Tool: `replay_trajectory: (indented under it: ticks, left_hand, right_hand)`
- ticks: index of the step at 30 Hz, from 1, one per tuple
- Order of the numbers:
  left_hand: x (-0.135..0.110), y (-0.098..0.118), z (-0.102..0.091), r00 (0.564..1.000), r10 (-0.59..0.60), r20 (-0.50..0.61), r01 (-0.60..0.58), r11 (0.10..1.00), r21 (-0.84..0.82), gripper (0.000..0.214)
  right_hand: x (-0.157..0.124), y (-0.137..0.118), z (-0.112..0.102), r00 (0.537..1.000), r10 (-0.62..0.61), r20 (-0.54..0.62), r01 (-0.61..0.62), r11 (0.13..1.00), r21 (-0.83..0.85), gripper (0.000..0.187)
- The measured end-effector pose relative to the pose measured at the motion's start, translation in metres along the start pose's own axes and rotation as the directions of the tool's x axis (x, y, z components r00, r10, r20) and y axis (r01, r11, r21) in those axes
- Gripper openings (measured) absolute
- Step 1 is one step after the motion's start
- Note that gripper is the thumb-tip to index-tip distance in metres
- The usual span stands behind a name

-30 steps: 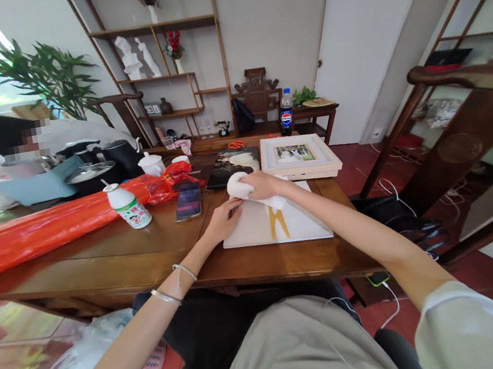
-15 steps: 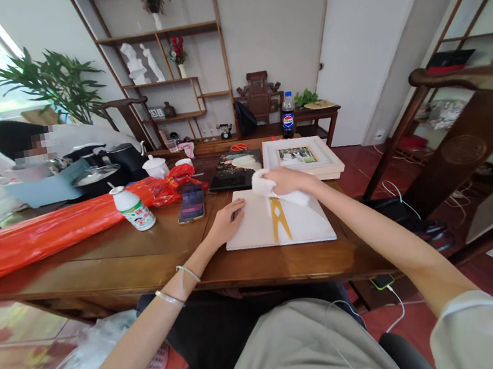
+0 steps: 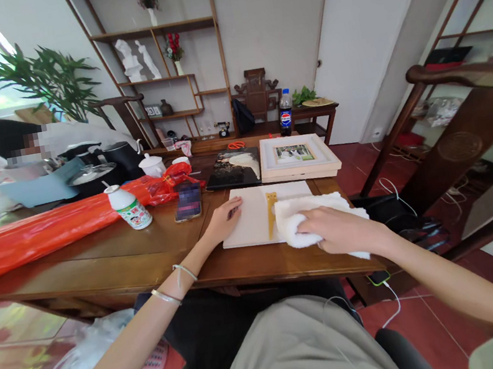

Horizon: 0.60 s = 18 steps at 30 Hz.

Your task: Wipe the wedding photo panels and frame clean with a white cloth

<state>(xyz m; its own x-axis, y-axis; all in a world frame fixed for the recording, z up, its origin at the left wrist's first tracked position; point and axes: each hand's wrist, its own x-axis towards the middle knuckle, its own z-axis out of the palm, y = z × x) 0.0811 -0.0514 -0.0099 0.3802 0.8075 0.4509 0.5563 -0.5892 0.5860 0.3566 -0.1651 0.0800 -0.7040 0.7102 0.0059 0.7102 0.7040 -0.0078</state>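
A white flat panel (image 3: 248, 225) lies on the table, with a yellow A-shaped piece (image 3: 271, 215) on it that looks like a picture-frame stand. My left hand (image 3: 225, 219) rests on the panel's left edge, fingers extended over it and the thumb slightly apart. Bunched under my right hand (image 3: 336, 227) is a white towel (image 3: 320, 202), gripped in closed fingers. The towel spreads over the right part of the panel, covers one leg of the yellow piece and overhangs towards the table's front edge. My right fingertips are partly hidden in its folds.
Beyond the panel lie a dark picture panel (image 3: 232, 170) and a white picture frame (image 3: 331, 156). A phone (image 3: 187, 202), a white bottle (image 3: 130, 209) and a long red plastic-wrapped bundle (image 3: 46, 229) are at left. A cola bottle (image 3: 285, 116) stands behind. Another person (image 3: 73, 136) leans in at far left.
My right hand has moved the towel from the panel's far edge towards me and to the right, and the towel has spread out. My left hand stays on the panel's left edge.
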Motion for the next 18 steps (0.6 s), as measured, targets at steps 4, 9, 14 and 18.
replay_trajectory:
  ticks: [4, 9, 14, 18]
  left_hand:
    - [0.0, -0.001, 0.001, 1.0, -0.003, -0.004, 0.003, 1.0, -0.005, 0.038]
    - [0.0, -0.002, 0.002, 1.0, -0.003, 0.0, 0.003, 1.0, 0.009, 0.037]
    - [0.0, -0.003, 0.002, 1.0, 0.008, -0.005, -0.008, 1.0, 0.006, 0.039]
    - [0.001, -0.004, 0.001, 1.0, 0.008, 0.001, -0.008, 1.0, -0.003, 0.037]
  right_hand:
    - [-0.005, 0.008, -0.004, 1.0, 0.024, 0.011, -0.025, 0.998, 0.058, 0.039]
    - [0.035, 0.06, 0.015, 0.982, 0.139, -0.126, -0.134, 0.99, 0.05, 0.034]
    - [0.066, 0.083, 0.027, 0.961, 0.205, -0.184, -0.203, 0.979, 0.032, 0.029]
    - [0.056, 0.067, 0.021, 0.978, 0.152, -0.142, -0.156, 0.988, -0.012, 0.031]
